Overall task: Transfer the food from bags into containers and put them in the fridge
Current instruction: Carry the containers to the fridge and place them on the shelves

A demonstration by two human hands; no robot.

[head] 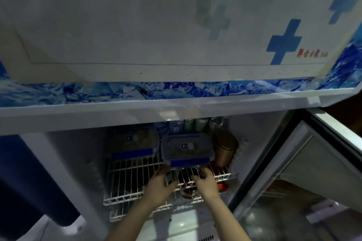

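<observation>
— What sort of place is this?
— A shop or eatery, by the look of it. The fridge [58, 162] is a display cooler: a glass door [293, 191] swung open at right, and a printed header [176, 25] with big red characters, blue crosses and an ice-pattern border.
— And inside?
— Bottles [188, 124] crowd the back edge of a wire shelf [137, 174].

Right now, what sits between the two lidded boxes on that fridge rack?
In the head view, nothing: a narrow, dark gap separates the left box from the right box, with only wire rack beneath. Both hands are at the right box's front.
</observation>
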